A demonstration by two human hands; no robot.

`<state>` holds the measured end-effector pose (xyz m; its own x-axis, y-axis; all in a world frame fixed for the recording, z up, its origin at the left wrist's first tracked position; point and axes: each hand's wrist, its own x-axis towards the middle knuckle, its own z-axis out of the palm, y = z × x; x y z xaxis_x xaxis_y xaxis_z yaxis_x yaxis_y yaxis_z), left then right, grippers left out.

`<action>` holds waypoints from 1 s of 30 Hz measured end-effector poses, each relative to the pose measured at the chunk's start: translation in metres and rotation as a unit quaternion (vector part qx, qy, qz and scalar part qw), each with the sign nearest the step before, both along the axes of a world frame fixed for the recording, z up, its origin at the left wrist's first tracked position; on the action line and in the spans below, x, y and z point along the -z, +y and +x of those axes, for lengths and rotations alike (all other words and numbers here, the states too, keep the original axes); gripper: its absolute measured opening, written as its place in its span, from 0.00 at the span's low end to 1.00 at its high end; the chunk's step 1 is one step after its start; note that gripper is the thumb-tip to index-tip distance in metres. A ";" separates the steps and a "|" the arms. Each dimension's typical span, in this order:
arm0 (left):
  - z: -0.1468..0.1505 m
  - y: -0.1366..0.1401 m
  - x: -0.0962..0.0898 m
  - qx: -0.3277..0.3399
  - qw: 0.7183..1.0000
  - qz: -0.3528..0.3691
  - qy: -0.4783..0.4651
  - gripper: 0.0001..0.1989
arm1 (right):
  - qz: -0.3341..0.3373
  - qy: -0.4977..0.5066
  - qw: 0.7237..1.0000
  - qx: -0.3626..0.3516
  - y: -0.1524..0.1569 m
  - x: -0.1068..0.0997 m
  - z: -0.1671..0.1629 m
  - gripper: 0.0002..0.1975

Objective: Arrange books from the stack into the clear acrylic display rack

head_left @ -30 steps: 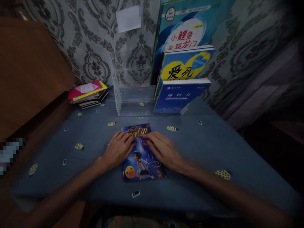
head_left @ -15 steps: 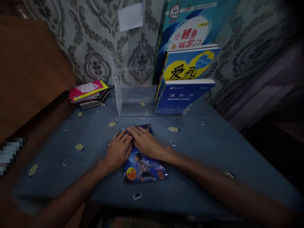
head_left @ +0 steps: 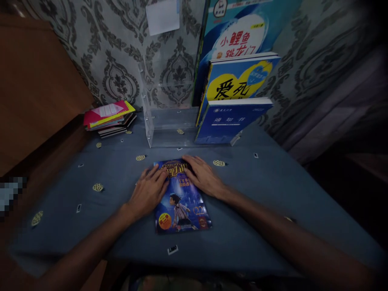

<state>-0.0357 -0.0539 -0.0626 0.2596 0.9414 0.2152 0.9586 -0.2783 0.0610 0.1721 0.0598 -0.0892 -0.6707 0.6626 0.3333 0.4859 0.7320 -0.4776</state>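
A blue book (head_left: 178, 202) with a cartoon figure and gold lettering on its cover lies closed and flat on the cloth-covered table (head_left: 121, 230). Along its upper left edge rests my left hand (head_left: 150, 186), fingers stretched out over the cover. My right hand (head_left: 206, 178) lies flat at the book's upper right edge, its fingers extended over that corner. Between the two hands the title is uncovered. Neither hand grips anything.
Behind the book stands a clear acrylic rack (head_left: 172, 139). Its right side holds upright books: a dark blue one (head_left: 233, 125), a yellow-and-blue one (head_left: 230, 83) and a tall teal one (head_left: 273, 28). A stack of booklets (head_left: 110, 115) lies at the back left, beside a brown wooden panel (head_left: 39, 89).
My right hand has slid to the right, away from my left hand, and the book's title now shows. The left hand stays on the left edge. The whole view has shifted slightly.
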 end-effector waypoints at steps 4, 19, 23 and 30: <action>0.000 0.005 -0.010 -0.009 1.000 -0.023 0.016 0.16 | -0.011 0.025 1.000 -0.012 0.001 -0.002 0.003 0.21; 0.021 0.033 -0.016 0.040 0.999 -0.003 0.006 0.14 | -0.107 0.088 0.990 -0.020 0.013 -0.002 0.019 0.21; 0.026 0.040 -0.021 0.028 0.999 -0.014 0.018 0.14 | -0.112 0.105 0.988 -0.018 0.011 -0.005 0.020 0.21; 0.036 0.040 -0.042 0.008 0.997 -0.073 0.020 0.21 | -0.106 0.130 0.986 0.023 -0.004 -0.009 0.016 0.19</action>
